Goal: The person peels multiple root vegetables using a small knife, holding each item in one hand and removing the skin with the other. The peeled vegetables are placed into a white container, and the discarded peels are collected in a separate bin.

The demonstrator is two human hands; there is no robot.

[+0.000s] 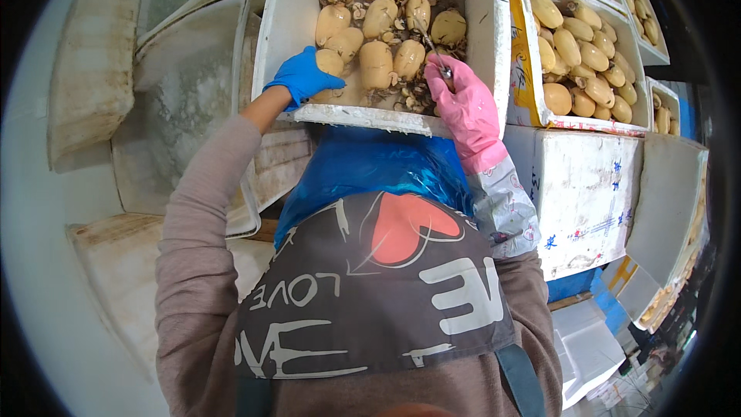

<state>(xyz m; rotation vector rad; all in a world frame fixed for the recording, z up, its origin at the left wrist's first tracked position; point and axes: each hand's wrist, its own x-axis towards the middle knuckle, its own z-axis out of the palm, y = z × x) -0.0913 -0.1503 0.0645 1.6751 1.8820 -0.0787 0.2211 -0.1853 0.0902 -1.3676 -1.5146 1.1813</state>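
Note:
Before me stands a white foam box [382, 119] with several lotus root segments [375, 65] lying in it among peel scraps and dark trimmings. My left hand [305, 77], in a blue glove, is around a lotus root segment [329, 62] at the box's left side. A pink long-cuffed glove covers my right hand [462, 90], which grips a small metal-bladed knife [433, 49] near the box's lower right corner. The knife's blade points up and left, towards a segment [418, 10]. My right palm and most of the handle are hidden.
Right of the box, foam boxes [596, 123] hold heaped lotus root segments [593, 55]. A closed foam box [584, 202] stands below them. On the left is a large tub [191, 87] with cloudy, frothy contents, beside worn foam pieces [95, 75]. Blue plastic sheeting [382, 168] covers my lap.

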